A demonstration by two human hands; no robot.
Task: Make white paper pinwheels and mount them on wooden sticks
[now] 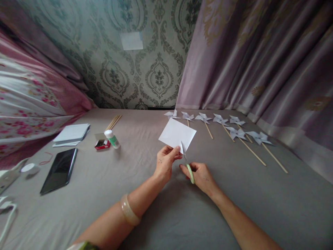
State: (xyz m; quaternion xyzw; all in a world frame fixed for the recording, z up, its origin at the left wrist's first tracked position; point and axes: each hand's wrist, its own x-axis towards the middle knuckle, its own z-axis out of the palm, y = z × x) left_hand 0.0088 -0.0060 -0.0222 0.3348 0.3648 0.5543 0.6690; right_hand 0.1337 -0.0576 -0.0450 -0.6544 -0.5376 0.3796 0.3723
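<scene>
My left hand (165, 161) pinches the near corner of a white square of paper (177, 135), holding it up over the grey sheet. My right hand (199, 175) is closed around green-handled scissors (189, 168), whose blades point up into the paper's near corner, where a short cut shows. The two hands sit close together, almost touching. A pale bangle (129, 210) circles my left forearm.
Several finished paper pinwheels on wooden sticks (235, 133) lie in a row at the back right. On the left are a stack of white paper (72, 133), loose sticks (113, 122), a glue bottle (112, 139), a small red box (101, 143), a dark phone (60, 170) and a tape roll (29, 168).
</scene>
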